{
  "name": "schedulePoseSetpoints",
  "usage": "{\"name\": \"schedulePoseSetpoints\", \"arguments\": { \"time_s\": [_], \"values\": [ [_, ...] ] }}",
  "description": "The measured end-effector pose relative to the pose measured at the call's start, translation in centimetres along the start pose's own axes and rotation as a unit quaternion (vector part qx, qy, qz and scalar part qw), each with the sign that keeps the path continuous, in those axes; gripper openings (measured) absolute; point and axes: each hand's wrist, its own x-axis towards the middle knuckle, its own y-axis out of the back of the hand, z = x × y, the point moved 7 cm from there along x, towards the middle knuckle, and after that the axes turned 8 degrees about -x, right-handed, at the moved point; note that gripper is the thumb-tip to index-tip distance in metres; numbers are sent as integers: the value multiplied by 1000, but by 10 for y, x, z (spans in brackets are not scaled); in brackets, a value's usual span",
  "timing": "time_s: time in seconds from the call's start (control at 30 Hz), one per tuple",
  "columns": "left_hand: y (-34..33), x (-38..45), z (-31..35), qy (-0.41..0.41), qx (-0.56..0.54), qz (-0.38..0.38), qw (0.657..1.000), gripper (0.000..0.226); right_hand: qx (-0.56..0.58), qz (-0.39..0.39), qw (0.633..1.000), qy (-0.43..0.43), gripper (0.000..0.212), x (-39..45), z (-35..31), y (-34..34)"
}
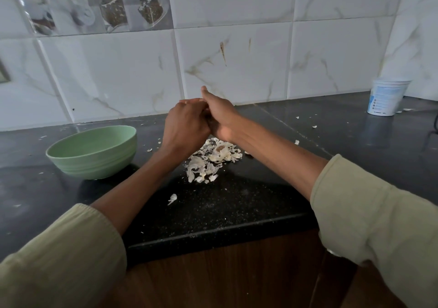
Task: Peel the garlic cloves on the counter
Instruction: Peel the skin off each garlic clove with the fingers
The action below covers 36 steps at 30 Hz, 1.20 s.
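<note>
A: Where is the garlic?
B: A pile of garlic and loose skins (pixel 214 157) lies on the dark surface (pixel 237 201), under the raised hands.
A: And the hands?
B: The left hand (pixel 186 127) and right hand (pixel 219 115) meet above the pile, fingers curled together. What their grip holds is hidden; I cannot tell.
A: Anything nearby?
B: A green bowl (pixel 94 152) stands left of the pile, and a white tub (pixel 387 97) sits far right by the tiled wall (pixel 237 47).

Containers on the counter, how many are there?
2: a green bowl at the left beside the hands, and a white tub at the far right by the wall. None looks hidden.
</note>
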Motion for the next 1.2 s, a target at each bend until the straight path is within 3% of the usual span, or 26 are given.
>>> {"name": "schedulePoseSetpoints", "arguments": {
  "time_s": [0.1,0.2,0.33,0.53,0.67,0.83,0.93,1.03,1.2],
  "values": [
    [5,4,-9,46,-97,19,994,25,91,-65,993,-21,85,7,-3,4],
    [10,3,-15,83,-163,17,983,13,182,-74,980,-26,98,16,-6,17],
    [16,1,-13,106,-207,41,972,13,252,-56,965,-38,97,16,-6,18],
    [7,1,-11,100,-200,11,975,5,277,-32,959,-52,90,7,-4,14],
    [12,5,-10,90,-162,20,982,12,262,-12,964,-41,90,11,-8,24],
    [24,3,-16,110,-70,61,990,45,271,-25,962,-29,91,13,-9,29],
    [24,4,-12,72,-55,52,995,13,250,-30,968,-25,90,13,-11,27],
    [12,5,-9,34,-89,2,995,29,212,-27,976,-31,90,11,-10,24],
    [8,4,-8,17,-115,-18,993,14,101,-59,992,-44,85,4,-10,18]
  ]
}}
